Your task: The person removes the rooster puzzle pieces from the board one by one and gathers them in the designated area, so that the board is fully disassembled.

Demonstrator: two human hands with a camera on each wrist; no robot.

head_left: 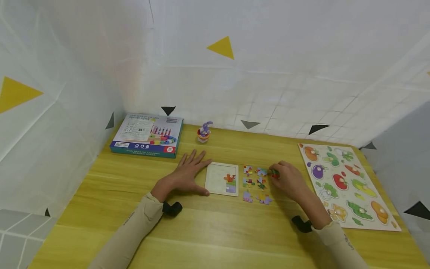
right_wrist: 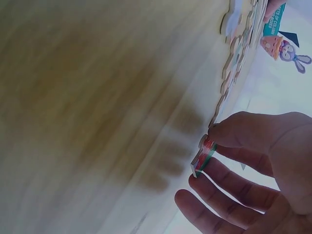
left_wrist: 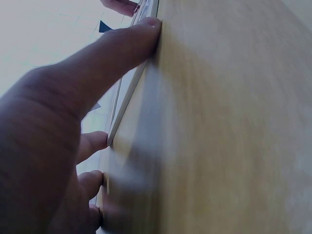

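A square wooden puzzle tray [head_left: 216,179] with a pale rim lies on the table in the head view, joined pieces [head_left: 230,183] filling part of its right side. My left hand [head_left: 186,175] spreads its fingers at the tray's left edge; thumb and index fingertip touch the rim. To the right, several loose jigsaw pieces [head_left: 248,183] lie in two columns. Just beyond them, my right hand [head_left: 288,180] pinches a red and green puzzle piece [right_wrist: 204,155] between thumb and fingers. In the right wrist view this piece is tilted, close over the tabletop.
A boxed bead set [head_left: 147,134] lies at the back left. Beside it stands a small purple rabbit figure [head_left: 203,132] in a cup-shaped base. A vegetable peg board [head_left: 347,186] covers the table's right side. White sheeting [head_left: 268,82] with triangles rises behind the table.
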